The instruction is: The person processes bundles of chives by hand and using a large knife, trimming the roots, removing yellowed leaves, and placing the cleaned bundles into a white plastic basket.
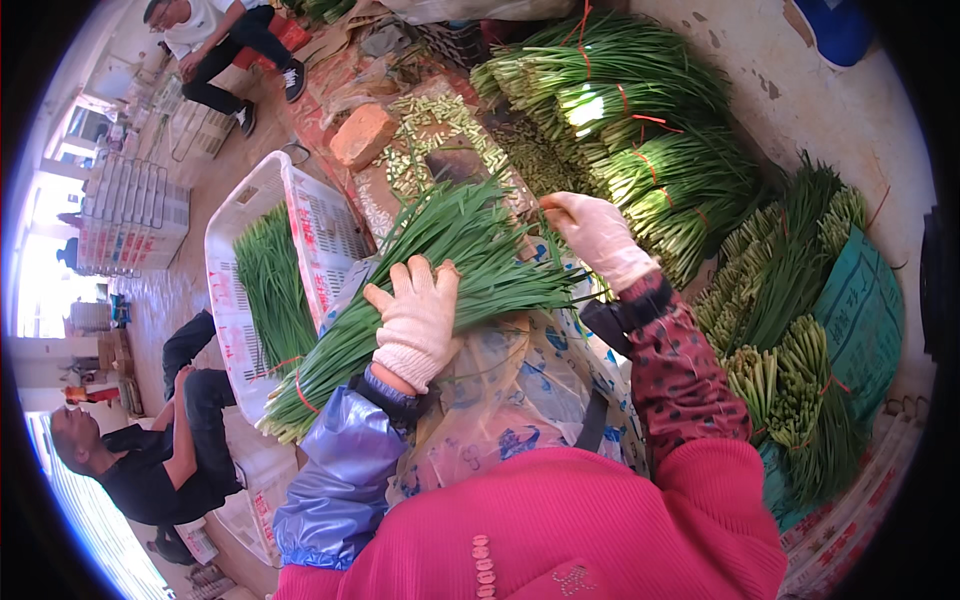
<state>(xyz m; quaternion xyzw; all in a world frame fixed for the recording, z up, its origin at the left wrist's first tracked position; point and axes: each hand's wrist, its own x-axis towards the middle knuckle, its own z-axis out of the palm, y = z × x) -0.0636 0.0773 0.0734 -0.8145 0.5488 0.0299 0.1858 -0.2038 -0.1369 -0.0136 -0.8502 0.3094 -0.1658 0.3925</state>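
A bundle of long green leafy stalks, likely garlic chives (465,262), lies slantwise across my lap, its pale cut ends at the lower left bound with a red tie (304,390). My left hand (416,319), in a cream knitted glove, rests spread on top of the leaves. My right hand (596,232), in a pale, thin-looking glove, is at the leafy tips on the right, thumb and fingers close together; whether it pinches a leaf cannot be told. A white plastic crate (289,225) with more of the green stalks inside stands just left of the bundle.
Ahead are a board strewn with cut stem pieces (427,120) and an orange-red brick (364,136). Tied bundles (645,150) are piled at the right, others beside a green woven sack (862,322). Two people sit at the left, one in black (150,457), one in white (199,34), near stacked crates (135,214).
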